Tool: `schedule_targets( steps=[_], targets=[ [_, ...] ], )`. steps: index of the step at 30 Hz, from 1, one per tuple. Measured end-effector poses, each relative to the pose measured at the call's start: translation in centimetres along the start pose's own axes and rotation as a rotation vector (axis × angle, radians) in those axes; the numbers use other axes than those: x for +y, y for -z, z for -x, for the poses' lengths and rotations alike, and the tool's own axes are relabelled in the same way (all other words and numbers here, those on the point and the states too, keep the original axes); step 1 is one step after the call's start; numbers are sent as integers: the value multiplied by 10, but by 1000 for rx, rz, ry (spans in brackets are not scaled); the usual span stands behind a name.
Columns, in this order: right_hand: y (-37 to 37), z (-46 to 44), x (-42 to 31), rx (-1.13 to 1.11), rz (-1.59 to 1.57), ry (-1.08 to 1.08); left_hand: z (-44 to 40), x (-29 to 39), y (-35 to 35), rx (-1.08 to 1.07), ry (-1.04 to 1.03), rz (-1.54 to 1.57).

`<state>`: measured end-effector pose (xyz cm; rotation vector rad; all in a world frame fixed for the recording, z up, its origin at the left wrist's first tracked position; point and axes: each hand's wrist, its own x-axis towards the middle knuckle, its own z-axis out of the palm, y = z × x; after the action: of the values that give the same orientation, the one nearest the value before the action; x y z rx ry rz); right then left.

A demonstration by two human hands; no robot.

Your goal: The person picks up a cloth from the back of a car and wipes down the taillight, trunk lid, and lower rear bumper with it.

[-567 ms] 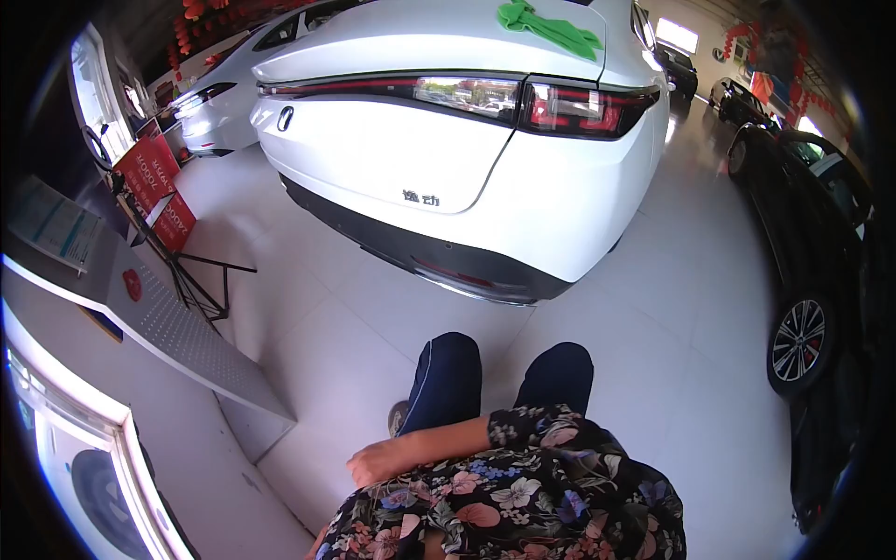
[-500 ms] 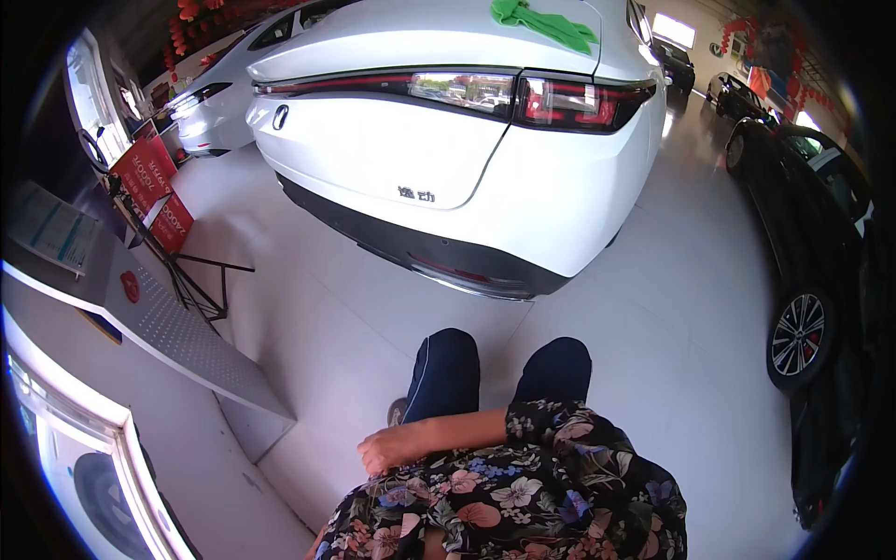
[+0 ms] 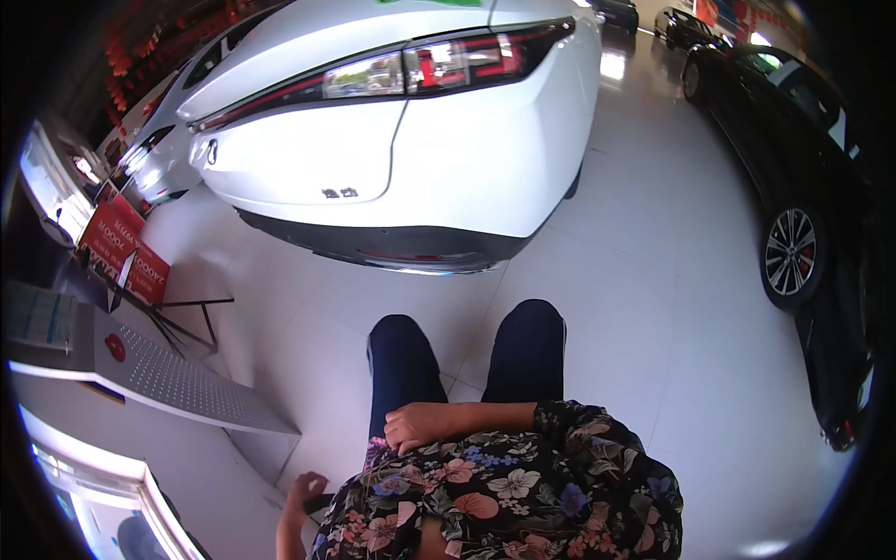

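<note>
My right hand [image 3: 417,427] rests across my lap at the hem of the floral shirt [image 3: 513,481]. Its fingers are curled closed, and whatever is inside them, if anything, is hidden. Low on the left, my left hand [image 3: 306,489] hangs beside my body with its fingers loosely bent and apart. A dark edge [image 3: 319,502] shows close to that hand; I cannot make out what it is. Both knees, in dark blue trousers [image 3: 404,359], are bent in front of me.
Ahead stands the rear of a white car [image 3: 373,159], with a green cloth [image 3: 434,3] on it. A black car [image 3: 793,159] is at the right. On the left are a grey counter [image 3: 201,383], red signs [image 3: 140,275] and a black stand [image 3: 201,317]. Behind them is a silver car [image 3: 159,168].
My left hand has come into view at the lower left. My right hand sits slightly further right and higher. The view has turned, shifting the white car up and left.
</note>
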<state>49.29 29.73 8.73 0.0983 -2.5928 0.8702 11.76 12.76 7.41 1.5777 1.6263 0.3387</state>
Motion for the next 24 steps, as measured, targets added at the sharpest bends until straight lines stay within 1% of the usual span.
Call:
schedule_targets(
  steps=[1, 3, 4, 5, 6, 8, 10, 11, 14, 17, 19, 20, 21, 23, 24],
  targets=[
    [-2, 9, 1, 5, -21, -51, -12, 19, -5, 99, -32, 172],
    [-10, 26, 8, 99, -34, -196, -45, 82, -1, 142, -107, 189],
    [-16, 36, 8, 146, -45, -267, -60, 119, 2, 81, -143, 40],
    [-21, 47, 5, 150, -110, -335, -72, 132, -3, 15, -214, 15],
    [-29, 56, 6, 159, -157, -401, -84, 150, -5, -86, -192, 43],
    [-40, 71, 12, 156, -254, -522, -99, 188, -14, -217, -227, 84],
    [-43, 75, 21, 143, -207, -515, -114, 207, -21, -284, -237, 35],
    [-41, 75, 22, 146, -176, -513, -121, 211, -26, -316, -239, 14],
    [-38, 73, 27, 173, -87, -468, -138, 212, -40, -272, -413, -287],
    [-43, 76, 29, 147, 35, -421, -143, 182, -60, -70, -383, -635],
    [-46, 75, 32, 114, 86, -410, -144, 139, -79, 31, -404, -823],
    [-49, 73, 33, 96, 89, -417, -137, 128, -86, 79, -411, -916],
    [-49, 71, 36, 78, 96, -425, -133, 119, -93, 90, -391, -942],
    [-52, 67, 38, 115, 126, -423, -121, 113, -105, 109, -347, -990],
    [-52, 66, 39, 133, 143, -420, -115, 110, -108, 106, -368, -947]
  ],
)
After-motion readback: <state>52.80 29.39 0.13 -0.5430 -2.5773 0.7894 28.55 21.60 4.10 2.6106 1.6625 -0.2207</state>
